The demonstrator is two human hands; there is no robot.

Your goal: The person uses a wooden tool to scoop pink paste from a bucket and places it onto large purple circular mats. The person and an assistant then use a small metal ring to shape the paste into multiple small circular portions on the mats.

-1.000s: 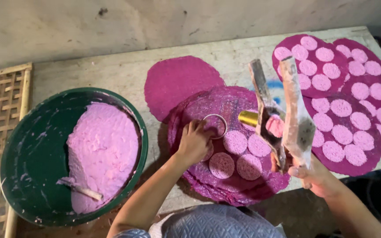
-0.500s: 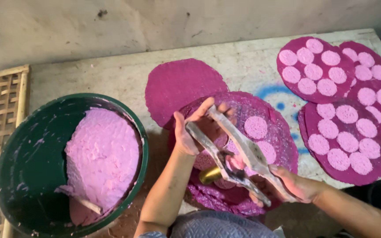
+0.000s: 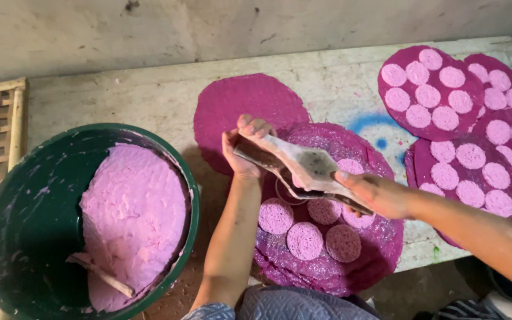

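Left hand (image 3: 243, 148), right hand (image 3: 371, 192): each clamped on opposite end of soiled flat press tool (image 3: 297, 169), held above magenta mat (image 3: 380, 237) bearing pink pressed discs (image 3: 305, 240). Risk: tool sagging, denting soft discs. Green tub (image 3: 7, 237) of pink dough alongside.

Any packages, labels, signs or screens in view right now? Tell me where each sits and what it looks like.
No labels, signs or screens show.
Pouch: the only package-like thing, a flat, soiled, whitish-brown bag held over the magenta mat between the left hand and the right hand.
Green tub: at left, round, holding pink paste, unlabelled.
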